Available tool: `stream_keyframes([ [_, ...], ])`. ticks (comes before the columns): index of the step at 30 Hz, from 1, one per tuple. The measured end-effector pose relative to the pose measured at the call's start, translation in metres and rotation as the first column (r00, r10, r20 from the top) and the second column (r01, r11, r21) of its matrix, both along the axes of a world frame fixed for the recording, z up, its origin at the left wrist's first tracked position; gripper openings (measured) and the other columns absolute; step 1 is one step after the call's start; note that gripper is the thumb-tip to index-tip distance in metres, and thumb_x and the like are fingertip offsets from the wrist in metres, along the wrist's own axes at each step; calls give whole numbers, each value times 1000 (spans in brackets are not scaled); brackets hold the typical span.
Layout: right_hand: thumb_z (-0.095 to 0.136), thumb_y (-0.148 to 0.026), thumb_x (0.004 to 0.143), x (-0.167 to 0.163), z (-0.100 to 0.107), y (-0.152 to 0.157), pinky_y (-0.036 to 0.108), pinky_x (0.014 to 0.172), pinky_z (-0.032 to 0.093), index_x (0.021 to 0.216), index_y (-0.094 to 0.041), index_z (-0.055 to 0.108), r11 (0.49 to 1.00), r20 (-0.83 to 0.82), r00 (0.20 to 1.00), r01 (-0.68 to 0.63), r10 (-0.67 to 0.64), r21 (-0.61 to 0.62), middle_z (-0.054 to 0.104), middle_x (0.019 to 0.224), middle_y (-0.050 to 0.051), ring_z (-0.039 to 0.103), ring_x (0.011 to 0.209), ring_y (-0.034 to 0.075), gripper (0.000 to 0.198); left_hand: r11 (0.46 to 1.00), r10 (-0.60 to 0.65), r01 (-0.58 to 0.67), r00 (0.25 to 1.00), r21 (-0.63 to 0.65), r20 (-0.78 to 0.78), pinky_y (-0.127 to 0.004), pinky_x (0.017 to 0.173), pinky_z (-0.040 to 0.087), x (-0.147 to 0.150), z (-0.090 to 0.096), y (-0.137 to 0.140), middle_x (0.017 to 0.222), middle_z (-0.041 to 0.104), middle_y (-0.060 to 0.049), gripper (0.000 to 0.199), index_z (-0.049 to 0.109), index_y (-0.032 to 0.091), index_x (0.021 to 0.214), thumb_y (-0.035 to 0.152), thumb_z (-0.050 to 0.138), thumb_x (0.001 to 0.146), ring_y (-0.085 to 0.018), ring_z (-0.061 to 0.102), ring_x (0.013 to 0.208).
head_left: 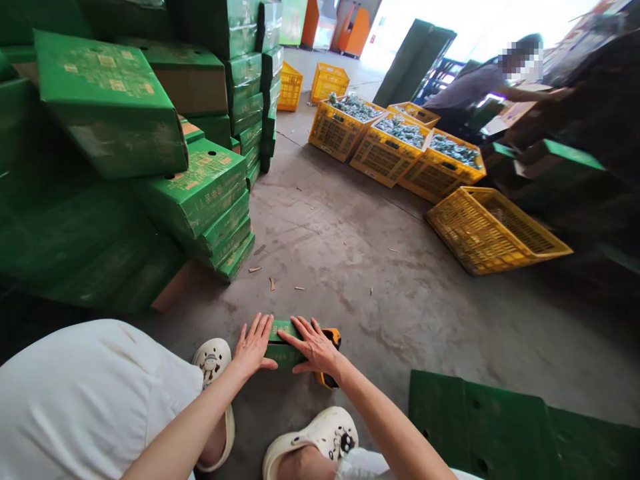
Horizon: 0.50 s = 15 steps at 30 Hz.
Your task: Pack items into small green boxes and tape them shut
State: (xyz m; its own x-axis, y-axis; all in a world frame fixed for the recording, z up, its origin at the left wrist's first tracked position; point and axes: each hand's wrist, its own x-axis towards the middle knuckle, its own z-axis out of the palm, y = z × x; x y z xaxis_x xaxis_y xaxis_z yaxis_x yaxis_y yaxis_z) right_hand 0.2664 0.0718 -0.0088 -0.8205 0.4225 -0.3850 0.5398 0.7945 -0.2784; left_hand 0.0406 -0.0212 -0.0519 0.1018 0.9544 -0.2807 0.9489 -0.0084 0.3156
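Between my feet, a small green cardboard box (285, 356) with printed characters stands on the floor. A dark gap runs across its top between two flaps. My left hand (254, 344) lies on the left part of the box, fingers stretched out. On the right part rests my right hand (316, 347), its fingers spread and nothing gripped. An orange-and-black object (331, 335) sits close beside the box, partly covered by my right hand and wrist; its kind is unclear.
Stacked green cartons (210, 193) rise at the left. Yellow crates (387, 143) filled with small wrapped-looking items stand ahead, with a tilted yellow crate (495, 230) nearer. Flattened green cardboard (480, 420) lies at lower right. A person (465, 90) works at the back right.
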Motion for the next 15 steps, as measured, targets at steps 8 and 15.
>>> stream_keyframes([
  [8, 87, -62, 68, -10, -22, -30, 72, 121, 1, 169, -25, 6, 976, -57, 989, 143, -136, 163, 11, 173, 22, 17, 155, 45, 136, 966, -14, 29, 998, 258, -62, -60, 125, 29, 4, -27, -16, 166, 38, -18, 115, 18, 21, 167, 53, 82, 77, -37, 31, 156],
  [15, 88, -62, 63, -17, -19, -24, 75, 119, 3, 169, -22, 2, 982, -5, 986, 164, -164, 96, 31, 165, 25, 28, 148, 47, 142, 951, -35, 68, 993, 302, -115, -61, 125, 28, 15, -37, -27, 167, 29, -28, 140, 17, 10, 166, 62, 91, 59, -45, 23, 157],
])
